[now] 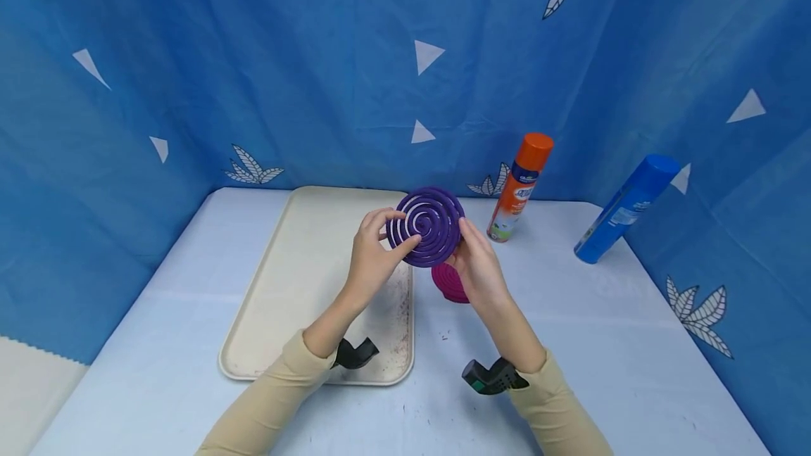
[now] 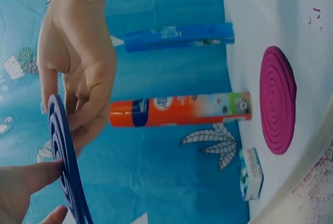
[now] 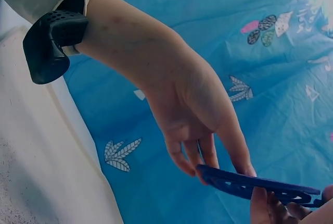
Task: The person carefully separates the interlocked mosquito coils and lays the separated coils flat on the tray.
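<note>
A purple mosquito coil [image 1: 436, 238] is held up in the air between both hands, its flat spiral face toward the head camera. My left hand [image 1: 372, 255] pinches its left side, the thumb lying across the spiral's face. On the right edge, my right hand [image 1: 479, 262] grips the coil with thumb and fingers. In the left wrist view the purple coil [image 2: 66, 156] appears almost edge-on, with my right hand [image 2: 80, 62] behind it. Below the hands, a pink mosquito coil [image 2: 278, 101] lies flat on the table, partly hidden in the head view.
A cream tray [image 1: 304, 266] lies on the left of the white table [image 1: 570, 343]. Behind to the right stand an orange spray can [image 1: 521, 188] and a blue spray can [image 1: 627, 210]. A small box [image 2: 251, 174] shows in the left wrist view. Blue curtains surround the table.
</note>
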Demonstrator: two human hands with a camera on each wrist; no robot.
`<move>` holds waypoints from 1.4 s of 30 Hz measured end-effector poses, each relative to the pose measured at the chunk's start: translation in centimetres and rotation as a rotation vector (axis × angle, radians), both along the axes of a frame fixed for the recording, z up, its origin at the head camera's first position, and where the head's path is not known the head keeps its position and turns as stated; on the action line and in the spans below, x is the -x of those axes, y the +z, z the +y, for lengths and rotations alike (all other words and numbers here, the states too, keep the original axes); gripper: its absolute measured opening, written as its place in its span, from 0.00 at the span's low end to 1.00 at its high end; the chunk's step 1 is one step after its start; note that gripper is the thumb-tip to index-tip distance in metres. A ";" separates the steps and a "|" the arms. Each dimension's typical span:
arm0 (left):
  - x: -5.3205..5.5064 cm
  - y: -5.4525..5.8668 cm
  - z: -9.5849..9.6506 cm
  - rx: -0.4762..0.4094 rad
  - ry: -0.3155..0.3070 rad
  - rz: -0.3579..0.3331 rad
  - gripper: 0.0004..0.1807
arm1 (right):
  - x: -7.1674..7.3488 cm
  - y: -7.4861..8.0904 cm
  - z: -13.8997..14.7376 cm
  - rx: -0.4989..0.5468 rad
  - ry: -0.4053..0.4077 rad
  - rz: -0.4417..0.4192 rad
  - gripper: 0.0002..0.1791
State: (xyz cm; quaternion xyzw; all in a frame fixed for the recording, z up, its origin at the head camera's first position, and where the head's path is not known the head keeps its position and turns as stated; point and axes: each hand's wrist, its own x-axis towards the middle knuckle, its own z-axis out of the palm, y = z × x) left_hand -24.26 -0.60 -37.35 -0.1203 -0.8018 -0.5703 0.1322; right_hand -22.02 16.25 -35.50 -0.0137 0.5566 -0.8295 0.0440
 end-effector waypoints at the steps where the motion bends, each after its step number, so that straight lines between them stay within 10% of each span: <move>1: 0.1 0.0 -0.1 0.004 0.010 0.002 0.24 | 0.0 0.0 0.1 0.006 -0.003 -0.006 0.26; 9: 0.7 0.2 -0.9 -0.100 -0.002 -0.027 0.31 | 0.5 -0.2 0.7 0.116 -0.009 -0.080 0.18; 23: 2.3 1.1 -2.8 -0.458 -0.112 -0.325 0.27 | 1.1 0.1 1.8 0.109 0.009 -0.062 0.22; 42: 3.1 0.9 -4.1 -0.581 0.038 -0.296 0.25 | 1.1 -0.3 2.1 0.121 -0.043 -0.104 0.22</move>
